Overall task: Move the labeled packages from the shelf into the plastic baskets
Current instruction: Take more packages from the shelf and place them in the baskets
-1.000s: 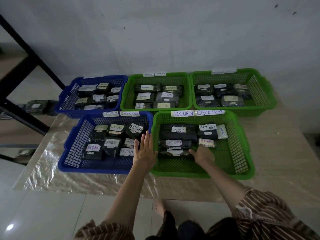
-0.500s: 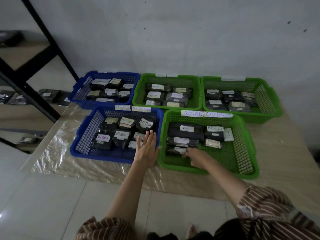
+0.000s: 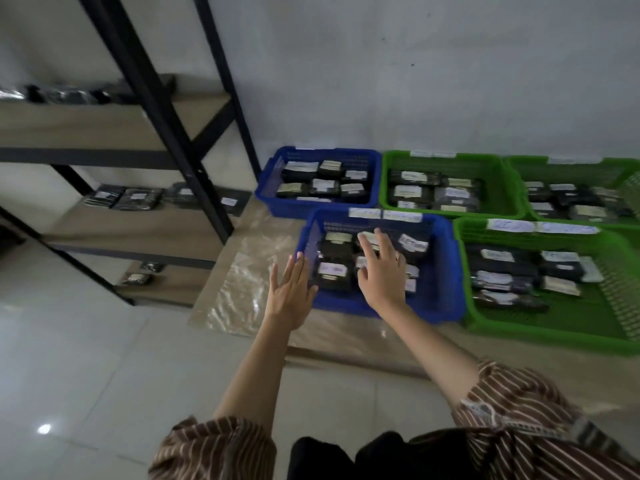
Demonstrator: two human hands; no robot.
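Honestly I'm hovering both grips wide and empty, left hand and right hand, by the near blue basket; remaining packages are sitting on the shelf, and rushing risks snagging its post.

Right hand left near green basket, crossed over near blue basket, fingers spread above its packages. Left hand slid to blue basket's left rim, flat. View swung left; shelf came into sight.
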